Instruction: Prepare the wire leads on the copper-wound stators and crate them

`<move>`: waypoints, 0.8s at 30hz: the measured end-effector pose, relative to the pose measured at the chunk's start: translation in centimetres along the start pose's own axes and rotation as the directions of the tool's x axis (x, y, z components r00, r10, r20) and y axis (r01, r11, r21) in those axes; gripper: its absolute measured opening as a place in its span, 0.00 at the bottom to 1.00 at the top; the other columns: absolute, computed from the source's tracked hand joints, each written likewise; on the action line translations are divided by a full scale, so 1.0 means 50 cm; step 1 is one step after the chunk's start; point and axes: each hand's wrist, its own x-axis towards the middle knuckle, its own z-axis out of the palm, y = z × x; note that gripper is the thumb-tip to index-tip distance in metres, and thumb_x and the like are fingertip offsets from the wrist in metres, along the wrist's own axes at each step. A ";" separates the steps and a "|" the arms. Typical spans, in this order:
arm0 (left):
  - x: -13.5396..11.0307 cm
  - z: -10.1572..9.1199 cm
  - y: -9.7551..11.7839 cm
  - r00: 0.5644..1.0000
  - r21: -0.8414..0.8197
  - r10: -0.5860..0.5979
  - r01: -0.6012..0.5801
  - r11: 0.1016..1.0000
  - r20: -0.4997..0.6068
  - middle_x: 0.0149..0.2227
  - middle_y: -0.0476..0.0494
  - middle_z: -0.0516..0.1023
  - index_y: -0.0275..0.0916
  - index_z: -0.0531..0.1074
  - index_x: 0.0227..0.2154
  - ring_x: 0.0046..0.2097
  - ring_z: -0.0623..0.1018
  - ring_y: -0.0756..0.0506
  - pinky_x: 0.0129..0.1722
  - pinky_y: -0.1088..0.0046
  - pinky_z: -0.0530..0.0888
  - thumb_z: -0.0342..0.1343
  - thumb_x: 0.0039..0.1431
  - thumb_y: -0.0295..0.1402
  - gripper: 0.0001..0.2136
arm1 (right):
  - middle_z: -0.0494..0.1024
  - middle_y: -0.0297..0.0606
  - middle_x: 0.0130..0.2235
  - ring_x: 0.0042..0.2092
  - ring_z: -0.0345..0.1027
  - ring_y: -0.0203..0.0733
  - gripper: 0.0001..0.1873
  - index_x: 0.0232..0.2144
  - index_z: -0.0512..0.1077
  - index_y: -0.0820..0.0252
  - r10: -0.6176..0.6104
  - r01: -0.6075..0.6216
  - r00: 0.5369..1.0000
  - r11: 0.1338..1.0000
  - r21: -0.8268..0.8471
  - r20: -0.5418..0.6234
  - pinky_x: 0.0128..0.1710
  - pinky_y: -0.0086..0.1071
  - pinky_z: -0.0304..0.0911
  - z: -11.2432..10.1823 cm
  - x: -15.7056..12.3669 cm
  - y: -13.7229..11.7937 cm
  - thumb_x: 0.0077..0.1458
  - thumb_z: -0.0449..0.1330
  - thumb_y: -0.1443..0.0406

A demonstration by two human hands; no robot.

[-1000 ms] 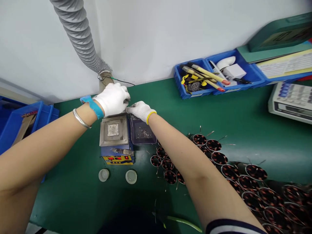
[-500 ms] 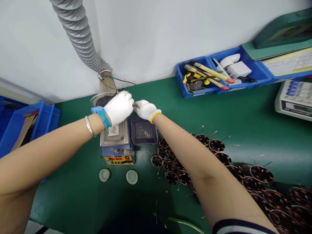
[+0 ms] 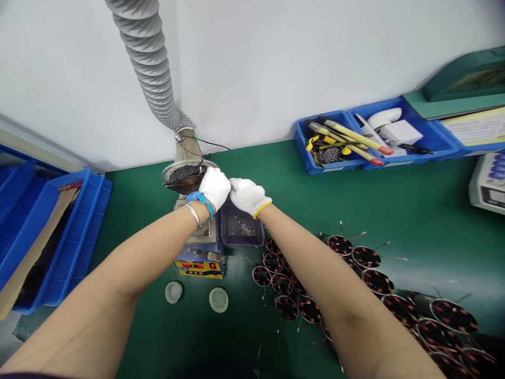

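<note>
My left hand (image 3: 215, 188), in a white glove with a blue band and a silver bangle at the wrist, is closed above the back of the solder pot (image 3: 200, 268). My right hand (image 3: 248, 196), gloved in white with a yellow cuff, is pinched right beside it, their fingertips meeting. Whatever sits between the fingers is hidden. Below my right hand lies a dark shallow tray (image 3: 242, 227) with silvery scraps. A fume hood mouth (image 3: 182, 167) with a dark round grille (image 3: 187, 181) is just left of my left hand.
Several round parts (image 3: 286, 308) with copper spots and wire leads cover the right side. Two small dishes, one whitish (image 3: 173, 292) and one pale green (image 3: 218, 300), stand in front. Blue bins (image 3: 331, 166) hold markers at the back; more blue bins (image 3: 89, 210) stand left.
The view has shifted, so the bench sits lower and further right. My left hand has turned and drawn back from over the hood mouth, uncovering the grille. Both hands stay closed together.
</note>
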 end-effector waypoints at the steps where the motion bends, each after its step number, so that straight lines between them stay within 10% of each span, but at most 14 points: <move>1: -0.001 0.005 0.002 1.000 -0.003 -0.009 0.009 1.000 -0.010 0.37 0.26 0.77 0.23 0.75 0.35 0.43 0.75 0.34 0.40 0.58 0.65 0.43 0.58 0.18 0.14 | 0.76 0.45 0.45 0.47 0.69 0.48 0.16 0.44 0.70 0.58 0.006 -0.006 1.000 1.000 0.006 -0.013 0.41 0.35 0.63 0.001 0.001 0.000 0.63 0.44 0.65; 24: -0.008 -0.016 0.000 0.991 0.051 -0.012 0.005 0.999 0.136 0.43 0.42 0.77 0.35 0.74 0.39 0.47 0.76 0.44 0.47 0.59 0.73 0.55 0.62 0.34 0.08 | 0.78 0.40 0.45 0.46 0.72 0.47 0.16 0.43 0.73 0.55 0.070 -0.077 0.996 0.987 0.138 0.049 0.34 0.31 0.60 -0.011 -0.016 -0.014 0.59 0.48 0.62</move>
